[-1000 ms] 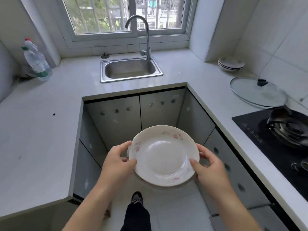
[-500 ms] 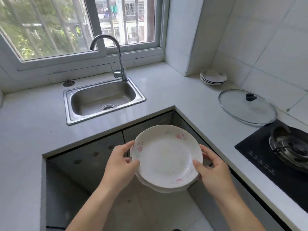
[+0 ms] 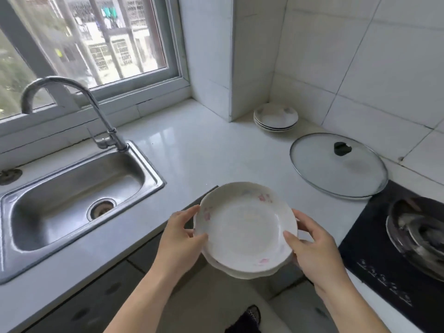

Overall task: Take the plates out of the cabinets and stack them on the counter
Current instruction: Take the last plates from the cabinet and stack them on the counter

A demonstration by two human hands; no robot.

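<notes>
Over the counter (image 3: 192, 152), my left hand (image 3: 179, 233) and right hand (image 3: 312, 248) grip the plates (image 3: 245, 229); next, I judge, onto the far stack (image 3: 275, 117).

Two white plates (image 3: 245, 227) with scalloped rims lie nested one on the other, the top one faintly marked with pink flowers. They are roughly level above the inner corner edge of the pale counter (image 3: 192, 150), with the left hand (image 3: 179, 234) gripping the left rim and the right hand (image 3: 312, 251) the right. A stack of plates (image 3: 275, 116) with thin dark rim lines sits on the counter in the far corner against the tiled wall, well apart from them, and grey cabinets (image 3: 96, 296) run beneath the counter edge.
</notes>
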